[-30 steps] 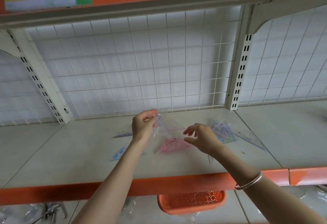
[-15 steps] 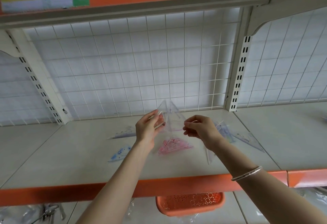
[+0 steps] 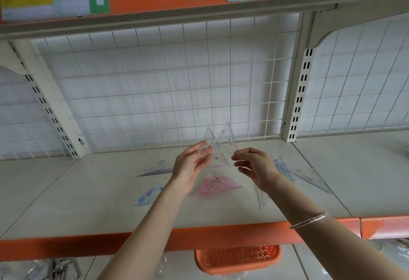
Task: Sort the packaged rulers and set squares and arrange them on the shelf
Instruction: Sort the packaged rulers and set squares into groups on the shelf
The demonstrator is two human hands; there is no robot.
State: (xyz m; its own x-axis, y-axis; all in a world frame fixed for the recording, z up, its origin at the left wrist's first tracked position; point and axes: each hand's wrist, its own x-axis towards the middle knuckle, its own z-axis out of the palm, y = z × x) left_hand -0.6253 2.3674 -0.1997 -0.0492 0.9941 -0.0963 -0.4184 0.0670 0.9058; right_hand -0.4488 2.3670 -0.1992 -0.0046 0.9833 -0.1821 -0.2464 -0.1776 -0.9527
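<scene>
Set squares of clear plastic (image 3: 223, 147) being held over cream metal shelf (image 3: 88, 202)

The left hand (image 3: 192, 164) and the right hand (image 3: 254, 169) are holding the triangular set squares upright between them, above the shelf. The left hand is pinching the lower left corner between thumb and nearly straight fingers. The right hand is pinching the right edge with curled fingers. Below them a pink patterned packaged set square (image 3: 215, 185) is lying flat on the shelf.

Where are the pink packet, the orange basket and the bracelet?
pink packet (image 3: 218, 185): head view, middle of its printed face.
orange basket (image 3: 238, 258): head view, its front wall.
bracelet (image 3: 309, 220): head view, band across the wrist.
</scene>
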